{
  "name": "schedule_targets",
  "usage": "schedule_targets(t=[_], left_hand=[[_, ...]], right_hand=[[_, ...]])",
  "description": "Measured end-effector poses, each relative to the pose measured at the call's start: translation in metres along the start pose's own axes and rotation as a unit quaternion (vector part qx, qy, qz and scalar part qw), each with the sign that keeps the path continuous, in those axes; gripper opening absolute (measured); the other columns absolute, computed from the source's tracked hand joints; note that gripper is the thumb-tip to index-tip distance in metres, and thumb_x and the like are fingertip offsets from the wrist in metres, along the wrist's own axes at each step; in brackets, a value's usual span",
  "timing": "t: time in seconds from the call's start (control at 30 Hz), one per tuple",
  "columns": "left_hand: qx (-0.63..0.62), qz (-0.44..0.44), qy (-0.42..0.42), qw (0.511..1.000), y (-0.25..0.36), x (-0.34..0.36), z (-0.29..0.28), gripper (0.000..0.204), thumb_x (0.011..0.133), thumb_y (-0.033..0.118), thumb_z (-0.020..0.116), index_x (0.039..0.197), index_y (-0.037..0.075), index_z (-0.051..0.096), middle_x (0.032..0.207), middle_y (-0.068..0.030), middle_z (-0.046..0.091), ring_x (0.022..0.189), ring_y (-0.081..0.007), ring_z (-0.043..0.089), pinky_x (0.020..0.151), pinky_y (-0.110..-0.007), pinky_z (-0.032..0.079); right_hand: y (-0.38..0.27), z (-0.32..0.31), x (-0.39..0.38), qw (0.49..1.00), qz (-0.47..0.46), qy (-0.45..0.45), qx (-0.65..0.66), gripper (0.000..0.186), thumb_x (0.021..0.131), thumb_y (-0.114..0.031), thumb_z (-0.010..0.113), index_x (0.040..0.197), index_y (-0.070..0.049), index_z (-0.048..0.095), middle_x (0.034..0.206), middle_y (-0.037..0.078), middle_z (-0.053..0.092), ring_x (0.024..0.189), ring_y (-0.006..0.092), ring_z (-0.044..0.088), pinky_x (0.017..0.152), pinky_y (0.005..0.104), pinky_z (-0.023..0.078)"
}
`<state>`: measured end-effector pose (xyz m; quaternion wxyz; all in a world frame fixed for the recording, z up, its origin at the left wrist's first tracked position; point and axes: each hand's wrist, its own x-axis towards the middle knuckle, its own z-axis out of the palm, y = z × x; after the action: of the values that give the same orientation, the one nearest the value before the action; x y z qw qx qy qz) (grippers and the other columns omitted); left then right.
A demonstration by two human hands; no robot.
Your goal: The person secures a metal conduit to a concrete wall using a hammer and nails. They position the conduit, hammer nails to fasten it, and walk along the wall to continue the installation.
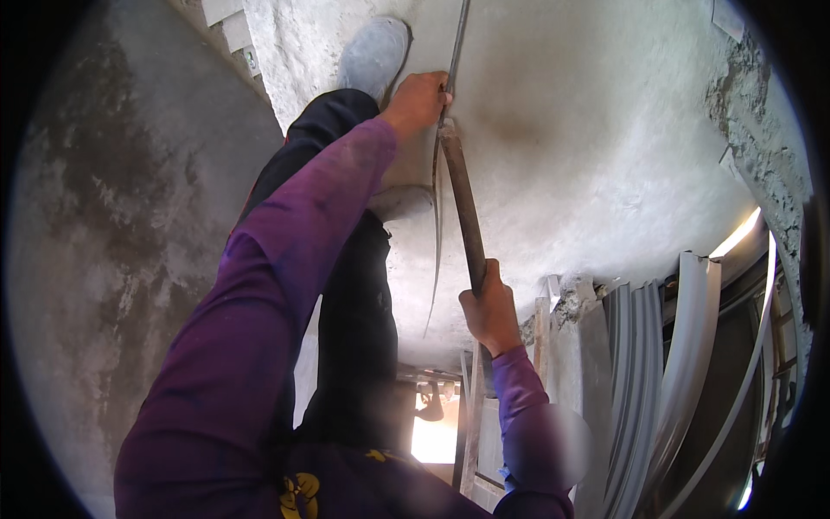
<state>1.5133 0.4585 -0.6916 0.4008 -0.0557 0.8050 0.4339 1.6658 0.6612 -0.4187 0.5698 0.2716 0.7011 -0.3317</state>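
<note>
My left hand (418, 102) is closed on a long thin dark rod (456, 54) that runs up to the top edge of the head view. Lower down, my right hand (491, 310) is wrapped round the near end of a straight brown bar (463, 197), perhaps a pipe or a wooden handle. Its far end lies against the rod, just below my left fingers; whether the two are joined I cannot tell. Below that point a thin strip or its shadow (437, 233) curves on along the floor.
My grey shoe (373, 56) stands on the pale concrete floor (588, 147), close to my left hand. A stained grey wall (130, 216) fills the left. At lower right lean ribbed grey panels (635, 363) and a curved metal profile (687, 346). Broken masonry (761, 130) edges the right.
</note>
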Motion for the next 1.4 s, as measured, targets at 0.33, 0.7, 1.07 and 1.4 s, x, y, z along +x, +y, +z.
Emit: schedule_targets(t=[0.33, 0.7, 1.07, 1.4], left_hand=[[-0.012, 0.006, -0.019, 1.000, 0.008, -0.014, 0.006, 0.020, 0.095, 0.015, 0.072, 0.088, -0.001, 0.062, 0.076, -0.0172, 0.070, 0.072, -0.0305, 0.071, 0.069, -0.043, 0.053], [-0.017, -0.022, -0.022, 0.999, 0.074, -0.005, 0.060, 0.019, 0.093, 0.017, 0.071, 0.093, -0.001, 0.066, 0.082, -0.0207, 0.071, 0.081, -0.0376, 0.072, 0.075, -0.046, 0.054], [-0.014, -0.017, 0.006, 1.000, 0.077, -0.003, 0.073, 0.018, 0.093, 0.016, 0.071, 0.096, -0.001, 0.068, 0.084, -0.0200, 0.073, 0.080, -0.0380, 0.072, 0.074, -0.047, 0.054], [0.019, -0.037, 0.017, 0.999, 0.064, 0.005, 0.064, 0.017, 0.096, 0.016, 0.069, 0.098, -0.001, 0.068, 0.081, -0.0190, 0.073, 0.078, -0.0349, 0.074, 0.072, -0.046, 0.055]], right_hand=[[-0.055, -0.031, -0.056, 0.976, 0.097, -0.107, 0.165, 0.060, 0.097, -0.013, 0.062, 0.147, -0.001, 0.031, 0.085, 0.016, 0.064, 0.056, 0.0257, 0.066, 0.051, 0.0389, 0.055], [-0.024, -0.063, -0.102, 0.998, 0.060, 0.021, 0.005, 0.030, 0.096, -0.009, 0.061, 0.120, 0.000, 0.046, 0.082, 0.027, 0.064, 0.078, 0.0494, 0.067, 0.066, 0.0527, 0.051], [-0.006, -0.090, -0.102, 0.996, 0.077, -0.025, -0.032, 0.026, 0.093, -0.009, 0.058, 0.114, 0.000, 0.046, 0.085, 0.028, 0.065, 0.081, 0.0507, 0.067, 0.070, 0.0556, 0.051], [0.042, -0.047, -0.081, 0.998, 0.066, -0.001, -0.019, 0.030, 0.091, -0.008, 0.058, 0.117, -0.001, 0.046, 0.086, 0.027, 0.066, 0.084, 0.0499, 0.068, 0.072, 0.0561, 0.051]])
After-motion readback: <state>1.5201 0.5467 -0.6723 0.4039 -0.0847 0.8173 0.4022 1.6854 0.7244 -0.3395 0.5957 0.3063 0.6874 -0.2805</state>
